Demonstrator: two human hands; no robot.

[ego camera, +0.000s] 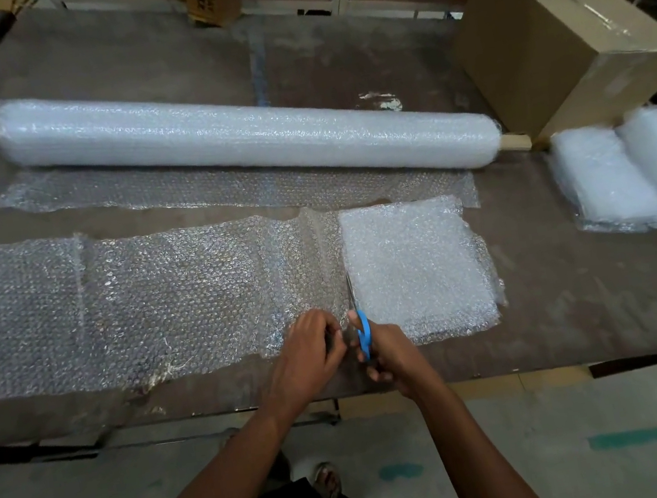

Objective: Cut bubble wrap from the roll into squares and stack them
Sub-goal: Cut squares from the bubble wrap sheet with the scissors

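A long roll of bubble wrap (239, 133) lies across the brown table, with a loose length trailing in front of it. Nearer me a cut strip of bubble wrap (133, 301) spreads across the left and middle. A stack of cut squares (416, 269) lies at its right end. My left hand (313, 352) pinches the strip's near edge. My right hand (386, 353) holds blue-handled scissors (363, 331), whose blades point away from me along the stack's left edge.
A thick folded pile of bubble wrap (633, 174) sits at the table's right side. Behind it stands a large cardboard box (552, 41). More boxes and shelving line the far edge. The table's near edge (215, 413) is right below my hands.
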